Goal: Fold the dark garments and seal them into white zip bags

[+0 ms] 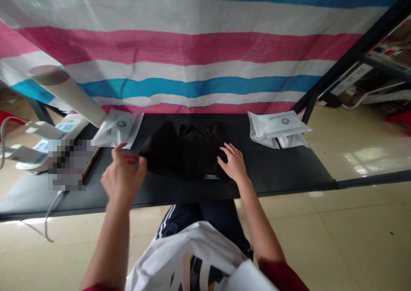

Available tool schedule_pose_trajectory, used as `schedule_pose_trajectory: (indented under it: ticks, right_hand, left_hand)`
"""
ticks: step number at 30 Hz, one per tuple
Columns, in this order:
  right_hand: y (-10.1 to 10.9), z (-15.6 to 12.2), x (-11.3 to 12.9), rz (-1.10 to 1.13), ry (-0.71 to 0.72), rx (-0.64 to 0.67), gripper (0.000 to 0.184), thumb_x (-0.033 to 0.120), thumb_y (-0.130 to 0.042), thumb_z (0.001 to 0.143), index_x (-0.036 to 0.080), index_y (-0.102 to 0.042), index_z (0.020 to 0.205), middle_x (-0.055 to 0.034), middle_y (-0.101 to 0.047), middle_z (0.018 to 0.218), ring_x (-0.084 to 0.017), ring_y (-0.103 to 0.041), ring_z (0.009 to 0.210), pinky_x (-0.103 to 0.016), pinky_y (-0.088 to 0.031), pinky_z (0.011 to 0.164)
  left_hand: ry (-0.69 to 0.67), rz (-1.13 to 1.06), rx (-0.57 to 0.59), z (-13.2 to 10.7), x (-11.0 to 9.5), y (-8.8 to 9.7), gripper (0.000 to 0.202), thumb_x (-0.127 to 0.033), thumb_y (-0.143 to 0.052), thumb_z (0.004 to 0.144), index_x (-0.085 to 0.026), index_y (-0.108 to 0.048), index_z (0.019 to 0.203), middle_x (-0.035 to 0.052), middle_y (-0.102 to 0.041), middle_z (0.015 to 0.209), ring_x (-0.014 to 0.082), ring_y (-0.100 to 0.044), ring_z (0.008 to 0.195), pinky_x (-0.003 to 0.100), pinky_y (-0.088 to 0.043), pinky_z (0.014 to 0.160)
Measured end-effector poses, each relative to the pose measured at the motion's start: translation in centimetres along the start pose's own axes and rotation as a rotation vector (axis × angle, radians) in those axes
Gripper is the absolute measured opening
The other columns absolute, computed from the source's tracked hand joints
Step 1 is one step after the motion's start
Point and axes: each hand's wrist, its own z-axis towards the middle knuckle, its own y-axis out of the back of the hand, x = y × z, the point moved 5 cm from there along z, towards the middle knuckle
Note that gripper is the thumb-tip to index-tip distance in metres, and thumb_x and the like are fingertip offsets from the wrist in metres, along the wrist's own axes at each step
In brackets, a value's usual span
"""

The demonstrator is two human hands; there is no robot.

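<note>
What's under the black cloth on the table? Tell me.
A thin white strip shows at the near edge of the black cloth, beside the right hand. Anything else beneath is covered.

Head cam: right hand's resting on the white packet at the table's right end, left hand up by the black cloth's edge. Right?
Not quite. In the head view, the right hand rests on the black cloth, not on the white packet, which lies apart from it, further right. The left hand is up by the cloth's edge, as you said.
</note>
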Motion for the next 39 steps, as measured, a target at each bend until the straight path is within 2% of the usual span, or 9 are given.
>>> schedule_pose_trajectory:
  ticks: [2, 5, 7, 12, 16, 21, 28, 33, 39]
  right_hand:
    - [-0.1, 0.0, -0.1, 0.01, 0.003, 0.0, 0.041, 0.038, -0.053, 0.09, 0.021, -0.061, 0.127, -0.0091, -0.053, 0.145, -0.031, -0.043, 0.137, -0.05, -0.035, 0.11]
    - [-0.1, 0.0, -0.1, 0.019, 0.001, -0.004, 0.041, 0.037, -0.053, 0.09, 0.022, -0.062, 0.127, -0.0092, -0.053, 0.145, -0.032, -0.043, 0.137, -0.051, -0.035, 0.11]
    - [-0.2, 0.0, -0.1, 0.017, -0.003, -0.003, 0.041, 0.037, -0.052, 0.091, 0.022, -0.061, 0.127, -0.0088, -0.053, 0.145, -0.032, -0.043, 0.137, -0.052, -0.035, 0.11]
    - [0.0, -0.3, -0.3, -0.035, -0.03, 0.001, 0.044, 0.042, -0.05, 0.093, 0.023, -0.058, 0.133, -0.0078, -0.049, 0.149, -0.032, -0.04, 0.14, -0.057, -0.029, 0.113]
    - [0.1, -0.7, -0.2, -0.092, 0.003, 0.068, 0.062, 0.055, -0.053, 0.09, 0.026, -0.047, 0.145, -0.0094, -0.037, 0.156, -0.035, -0.031, 0.145, -0.061, -0.023, 0.115]
    - [0.1, -1.0, -0.2, -0.123, 0.038, 0.135, 0.073, 0.061, -0.051, 0.089, 0.024, -0.039, 0.151, -0.0107, -0.028, 0.16, -0.036, -0.024, 0.148, -0.062, -0.02, 0.117]
    - [0.4, -1.4, -1.4, -0.078, 0.047, 0.125, 0.066, 0.058, -0.04, 0.096, 0.023, -0.035, 0.152, -0.0098, -0.034, 0.158, -0.031, -0.028, 0.147, -0.056, -0.025, 0.117]
    - [2.1, -3.7, -4.7, -0.176, 0.009, 0.149, 0.06, 0.055, -0.036, 0.098, 0.03, -0.034, 0.152, -0.0053, -0.033, 0.159, -0.03, -0.027, 0.148, -0.056, -0.026, 0.117]
    - [7.0, -8.2, -14.1, -0.401, -0.355, 0.12, 0.066, 0.062, -0.028, 0.096, 0.029, -0.032, 0.153, -0.005, -0.026, 0.162, -0.032, -0.023, 0.149, -0.058, -0.025, 0.116]
  left_hand:
    - [0.045, 0.057, -0.055, -0.2, 3.6, 1.7, 0.057, -0.048, -0.063, 0.079, -0.026, -0.05, 0.13, 0.0049, -0.071, 0.097, 0.033, -0.066, 0.091, 0.05, -0.051, 0.08]
    - [-0.052, 0.056, -0.112, -0.9, 5.6, 1.9, 0.043, -0.049, -0.06, 0.083, -0.025, -0.057, 0.119, 0.006, -0.068, 0.106, 0.0318, -0.063, 0.1, 0.049, -0.052, 0.084]
    - [-0.158, 0.021, -0.082, -1.4, 5.0, 0.5, 0.041, -0.049, -0.056, 0.086, -0.023, -0.058, 0.117, 0.0081, -0.066, 0.108, 0.0316, -0.062, 0.101, 0.048, -0.052, 0.087]
    - [-0.43, -0.07, 0.062, -1.6, 1.2, -4.7, 0.05, -0.052, -0.054, 0.088, -0.019, -0.055, 0.126, 0.013, -0.059, 0.125, 0.0303, -0.056, 0.115, 0.044, -0.047, 0.1]
    - [-0.515, 0.022, 0.173, -1.4, 0.7, -7.9, 0.066, -0.058, -0.054, 0.086, -0.017, -0.047, 0.138, 0.0175, -0.048, 0.144, 0.0348, -0.045, 0.133, 0.05, -0.041, 0.108]
    - [-0.529, 0.099, 0.24, -1.3, 2.0, -9.0, 0.079, -0.063, -0.048, 0.088, -0.015, -0.035, 0.15, 0.0187, -0.035, 0.156, 0.0357, -0.031, 0.145, 0.054, -0.029, 0.116]
    - [-0.546, 0.109, 0.224, -1.4, 2.0, -8.9, 0.078, -0.062, -0.045, 0.09, -0.016, -0.034, 0.151, 0.0176, -0.034, 0.157, 0.0337, -0.03, 0.146, 0.054, -0.029, 0.116]
    - [-0.538, 0.1, 0.21, -1.6, 2.0, -8.9, 0.075, -0.06, -0.045, 0.09, -0.018, -0.034, 0.151, 0.0163, -0.036, 0.156, 0.0332, -0.032, 0.146, 0.054, -0.029, 0.116]
    - [-0.54, 0.091, 0.207, -1.5, 2.3, -9.3, 0.074, -0.06, -0.045, 0.09, -0.019, -0.034, 0.151, 0.0161, -0.036, 0.156, 0.0334, -0.031, 0.146, 0.055, -0.028, 0.116]
